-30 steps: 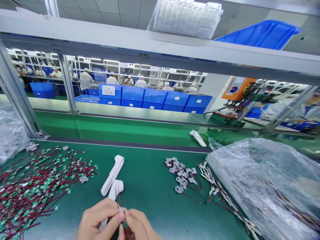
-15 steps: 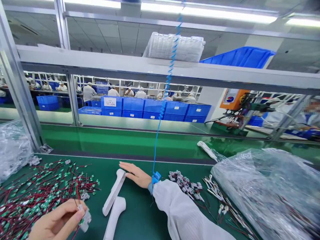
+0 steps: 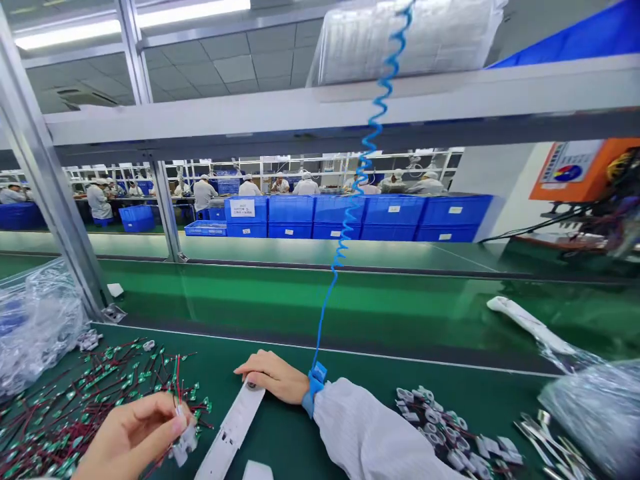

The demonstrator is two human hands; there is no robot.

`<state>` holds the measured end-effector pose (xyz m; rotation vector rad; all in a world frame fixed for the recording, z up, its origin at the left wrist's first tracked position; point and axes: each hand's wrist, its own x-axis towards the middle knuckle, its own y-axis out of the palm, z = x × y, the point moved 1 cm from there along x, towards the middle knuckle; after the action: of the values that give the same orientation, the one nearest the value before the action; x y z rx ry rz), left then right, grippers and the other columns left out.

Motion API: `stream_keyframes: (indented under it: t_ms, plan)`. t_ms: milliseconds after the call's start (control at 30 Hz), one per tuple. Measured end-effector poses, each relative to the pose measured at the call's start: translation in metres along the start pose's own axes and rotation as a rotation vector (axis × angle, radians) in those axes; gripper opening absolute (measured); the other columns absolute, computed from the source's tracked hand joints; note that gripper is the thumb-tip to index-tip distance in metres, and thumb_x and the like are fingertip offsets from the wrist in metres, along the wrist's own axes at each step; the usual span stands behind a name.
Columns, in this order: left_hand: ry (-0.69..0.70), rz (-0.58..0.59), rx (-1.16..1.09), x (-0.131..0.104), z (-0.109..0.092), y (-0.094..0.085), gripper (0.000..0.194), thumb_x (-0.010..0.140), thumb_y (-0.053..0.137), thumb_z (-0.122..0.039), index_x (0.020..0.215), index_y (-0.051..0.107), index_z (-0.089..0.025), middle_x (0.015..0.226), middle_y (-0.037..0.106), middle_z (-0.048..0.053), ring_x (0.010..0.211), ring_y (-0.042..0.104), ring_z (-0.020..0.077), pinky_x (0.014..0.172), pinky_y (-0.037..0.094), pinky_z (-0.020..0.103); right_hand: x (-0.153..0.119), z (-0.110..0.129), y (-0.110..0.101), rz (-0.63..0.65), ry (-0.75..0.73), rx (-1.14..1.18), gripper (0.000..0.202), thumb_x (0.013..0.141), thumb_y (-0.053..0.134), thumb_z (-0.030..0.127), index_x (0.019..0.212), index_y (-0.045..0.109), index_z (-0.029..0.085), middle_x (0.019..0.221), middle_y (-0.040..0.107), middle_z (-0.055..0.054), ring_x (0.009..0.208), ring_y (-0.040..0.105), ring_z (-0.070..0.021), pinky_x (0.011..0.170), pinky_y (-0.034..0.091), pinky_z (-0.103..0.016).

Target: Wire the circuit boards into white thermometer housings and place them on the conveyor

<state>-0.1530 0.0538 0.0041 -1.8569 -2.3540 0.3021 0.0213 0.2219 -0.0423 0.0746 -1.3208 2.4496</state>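
My left hand [image 3: 137, 433] is closed in a pinch on a small grey plastic part [image 3: 185, 443] with thin red and green wires rising from it. Below it and to the left spreads a pile of red-wired small green boards [image 3: 60, 420]. At the top end of a long white plastic housing [image 3: 233, 427], my right hand [image 3: 275, 377] curls its fingers and thumb around the edge. The housing lies tilted, with small slots showing on its face. A blue wrist strap [image 3: 315, 387] circles my right wrist. The end of a second white housing [image 3: 257, 471] shows at the bottom edge.
Grey plastic parts [image 3: 440, 427] lie right of my sleeve, beside metal-looking strips [image 3: 550, 443] and a clear bag [image 3: 600, 413]. Another white housing [image 3: 530, 323] rests on the green belt [image 3: 300, 300]. A coiled blue cord [image 3: 345, 227] hangs ahead. A metal post [image 3: 55, 173] stands left.
My right hand has gone from flat and stretched out to curled on the housing's end. The housing has turned to show its slotted face. The view has swung and moved closer.
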Motion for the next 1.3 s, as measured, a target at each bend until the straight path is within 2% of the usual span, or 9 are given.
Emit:
stream_keyframes:
  t_ms: [133, 233, 400, 500, 633, 700, 933, 1167, 1300]
  plan:
    - [0.297, 0.163, 0.380, 0.025, -0.020, 0.024, 0.017, 0.073, 0.052, -0.027, 0.066, 0.064, -0.017, 0.070, 0.066, 0.004, 0.064, 0.059, 0.0155, 0.057, 0.046, 0.021, 0.011, -0.005, 0.002, 0.047, -0.002, 0.039, 0.031, 0.088, 0.030, 0.019, 0.098, 0.059, 0.017, 0.092, 0.061, -0.003, 0.086, 0.052, -0.0120, 0.079, 0.034, -0.024]
    - [0.500, 0.213, 0.548, 0.045, -0.018, 0.042, 0.017, 0.074, 0.049, -0.020, 0.066, 0.063, -0.017, 0.064, 0.066, 0.004, 0.058, 0.059, 0.0141, 0.054, 0.046, 0.020, 0.015, -0.008, 0.005, 0.043, 0.019, 0.061, 0.031, 0.088, 0.030, 0.018, 0.096, 0.059, 0.015, 0.089, 0.059, -0.004, 0.084, 0.053, -0.0121, 0.077, 0.035, -0.024]
    - [0.464, 0.215, 0.575, 0.070, 0.005, 0.053, 0.016, 0.074, 0.050, -0.019, 0.068, 0.064, -0.015, 0.066, 0.067, 0.004, 0.059, 0.061, 0.0134, 0.056, 0.048, 0.019, 0.014, -0.008, 0.002, 0.059, 0.025, 0.107, 0.032, 0.088, 0.029, 0.015, 0.094, 0.060, 0.010, 0.086, 0.057, -0.006, 0.083, 0.052, -0.0131, 0.075, 0.037, -0.024]
    - [0.351, 0.204, 0.511, 0.078, 0.012, 0.051, 0.015, 0.073, 0.051, -0.020, 0.068, 0.065, -0.014, 0.068, 0.068, 0.004, 0.059, 0.062, 0.0138, 0.056, 0.050, 0.019, 0.011, -0.010, -0.007, 0.125, -0.035, 0.179, 0.024, 0.082, 0.046, 0.017, 0.103, 0.055, 0.012, 0.097, 0.056, -0.005, 0.089, 0.051, -0.0111, 0.078, 0.037, -0.019]
    - [0.289, 0.220, 0.466, 0.082, 0.010, 0.051, 0.014, 0.073, 0.052, -0.020, 0.068, 0.065, -0.014, 0.069, 0.068, 0.005, 0.062, 0.063, 0.0157, 0.058, 0.051, 0.021, 0.006, -0.015, -0.014, 0.151, -0.085, 0.214, 0.053, 0.061, 0.069, 0.031, 0.108, 0.054, 0.014, 0.092, 0.060, -0.003, 0.083, 0.052, -0.0137, 0.072, 0.039, -0.020]
    - [0.375, 0.242, 0.503, 0.083, 0.007, 0.052, 0.014, 0.074, 0.052, -0.017, 0.067, 0.064, -0.015, 0.070, 0.069, 0.005, 0.066, 0.063, 0.0161, 0.061, 0.051, 0.023, 0.005, -0.018, -0.014, 0.116, -0.078, 0.197, 0.046, 0.061, 0.069, 0.033, 0.101, 0.059, 0.012, 0.083, 0.062, -0.004, 0.078, 0.050, -0.0149, 0.070, 0.039, -0.022]
    - [0.985, 0.339, 0.716, 0.086, -0.002, 0.056, 0.020, 0.075, 0.047, -0.005, 0.084, 0.062, -0.016, 0.076, 0.069, 0.005, 0.066, 0.061, 0.0145, 0.060, 0.047, 0.023, 0.005, -0.021, -0.010, 0.104, -0.116, 0.254, 0.039, 0.064, 0.067, 0.031, 0.100, 0.060, 0.017, 0.088, 0.063, -0.003, 0.082, 0.052, -0.0150, 0.075, 0.038, -0.024]
    - [1.039, 0.360, 0.865, 0.082, 0.007, 0.055, 0.016, 0.076, 0.046, -0.004, 0.082, 0.059, -0.012, 0.073, 0.068, 0.008, 0.061, 0.055, 0.0156, 0.057, 0.046, 0.027, 0.004, -0.021, -0.009, 0.092, -0.146, 0.265, 0.043, 0.066, 0.062, 0.040, 0.097, 0.061, 0.010, 0.085, 0.064, -0.007, 0.080, 0.051, -0.0161, 0.074, 0.039, -0.025]
    - [1.049, 0.388, 0.888, 0.083, 0.009, 0.058, 0.019, 0.077, 0.044, -0.002, 0.082, 0.060, -0.010, 0.078, 0.068, 0.010, 0.064, 0.054, 0.0160, 0.060, 0.046, 0.028, 0.004, -0.021, -0.009, 0.107, -0.150, 0.308, 0.035, 0.069, 0.060, 0.039, 0.093, 0.062, 0.014, 0.090, 0.063, -0.005, 0.083, 0.052, -0.0158, 0.076, 0.038, -0.026]
